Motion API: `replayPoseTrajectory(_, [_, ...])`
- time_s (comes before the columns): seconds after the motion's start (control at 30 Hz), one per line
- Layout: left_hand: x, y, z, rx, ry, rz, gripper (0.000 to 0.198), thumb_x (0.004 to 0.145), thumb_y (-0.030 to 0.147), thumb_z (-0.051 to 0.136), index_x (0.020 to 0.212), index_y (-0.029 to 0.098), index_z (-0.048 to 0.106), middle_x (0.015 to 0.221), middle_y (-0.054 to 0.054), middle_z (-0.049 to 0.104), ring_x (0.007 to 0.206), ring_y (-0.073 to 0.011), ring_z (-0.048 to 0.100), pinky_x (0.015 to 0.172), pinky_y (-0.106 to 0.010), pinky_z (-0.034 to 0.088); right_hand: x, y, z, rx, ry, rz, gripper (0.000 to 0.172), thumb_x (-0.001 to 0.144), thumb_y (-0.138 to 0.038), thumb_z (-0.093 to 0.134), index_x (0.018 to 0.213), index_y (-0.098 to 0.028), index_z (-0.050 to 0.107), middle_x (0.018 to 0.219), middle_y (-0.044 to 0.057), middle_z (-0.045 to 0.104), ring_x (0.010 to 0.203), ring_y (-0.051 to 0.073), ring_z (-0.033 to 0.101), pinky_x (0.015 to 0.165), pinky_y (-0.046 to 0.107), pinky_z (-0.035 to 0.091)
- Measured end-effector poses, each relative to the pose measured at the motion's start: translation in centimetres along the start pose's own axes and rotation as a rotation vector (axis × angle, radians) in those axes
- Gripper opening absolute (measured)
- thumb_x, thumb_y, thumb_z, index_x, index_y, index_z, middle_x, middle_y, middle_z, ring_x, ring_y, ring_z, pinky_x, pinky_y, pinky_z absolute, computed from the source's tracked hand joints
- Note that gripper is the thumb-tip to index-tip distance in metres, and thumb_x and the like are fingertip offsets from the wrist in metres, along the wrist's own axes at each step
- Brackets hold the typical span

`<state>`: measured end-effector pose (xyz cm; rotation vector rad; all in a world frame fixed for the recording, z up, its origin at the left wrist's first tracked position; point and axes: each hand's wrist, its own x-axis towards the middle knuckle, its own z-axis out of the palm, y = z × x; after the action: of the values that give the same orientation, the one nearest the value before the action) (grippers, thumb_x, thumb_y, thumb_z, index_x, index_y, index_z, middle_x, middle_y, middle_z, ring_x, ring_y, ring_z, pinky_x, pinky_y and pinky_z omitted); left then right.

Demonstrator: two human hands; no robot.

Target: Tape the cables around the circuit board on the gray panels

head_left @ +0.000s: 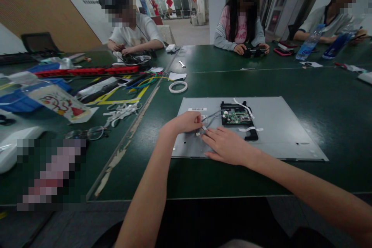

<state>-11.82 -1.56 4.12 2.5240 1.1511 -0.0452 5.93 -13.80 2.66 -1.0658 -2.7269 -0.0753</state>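
A flat grey metal panel [273, 139] lies on the green table in front of me. On it is a green circuit board [236, 117] in a black plastic frame, with strips of white tape [250, 129] stuck nearby. Grey cables [213, 117] run from the board's left side toward my left hand [186, 122]. Its fingers are closed in a pinch over the panel's left part, and a short strip of white tape [204, 127] shows at the fingertips. My right hand [225, 144] rests flat on the panel with fingers stretched out, their tips close to that strip.
Beyond the panel are a roll of white tape [178, 86] and a small wrench [182, 64]. Leftward lie tangled white cables [122, 112], glasses [95, 133], a printed plastic bag [62, 102] and blue trays [20, 100]. Several people sit across the table, near water bottles [309, 42].
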Motion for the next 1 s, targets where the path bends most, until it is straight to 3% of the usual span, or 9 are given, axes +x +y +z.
replayPoseTrajectory(0.6, [0.2, -0.3, 0.1, 0.053, 0.070, -0.073, 0.019, 0.079, 0.023, 0.046, 0.081, 0.014, 0.062, 0.079, -0.007, 0.066, 0.070, -0.0149, 0.057, 0.063, -0.023, 0.040, -0.2, -1.2, -0.9, -0.029, 0.012, -0.029, 0.023, 0.093, -0.023, 0.038, 0.099, -0.009, 0.055, 0.088, 0.013, 0.063, 0.091, 0.021, 0.058, 0.081, 0.035, 0.041])
replayPoseTrajectory(0.83, [0.3, -0.4, 0.2, 0.233, 0.182, -0.270, 0.022, 0.084, 0.023, 0.039, 0.088, 0.017, 0.060, 0.083, -0.008, 0.066, 0.071, -0.0172, 0.059, 0.059, -0.025, 0.036, -0.4, -1.2, -1.1, -0.007, 0.025, -0.077, 0.025, 0.093, -0.020, 0.037, 0.084, -0.012, 0.059, 0.079, 0.009, 0.064, 0.077, 0.019, 0.059, 0.072, 0.032, 0.040])
replayPoseTrajectory(1.0, [0.2, -1.1, 0.2, 0.185, 0.206, -0.255, 0.028, 0.086, 0.038, 0.039, 0.087, 0.018, 0.059, 0.083, -0.007, 0.065, 0.072, -0.0178, 0.059, 0.059, -0.025, 0.035, -0.6, -1.0, -1.0, 0.030, 0.083, -0.053, 0.032, 0.095, -0.024, 0.033, 0.082, -0.014, 0.059, 0.078, 0.007, 0.063, 0.074, 0.018, 0.058, 0.069, 0.032, 0.040])
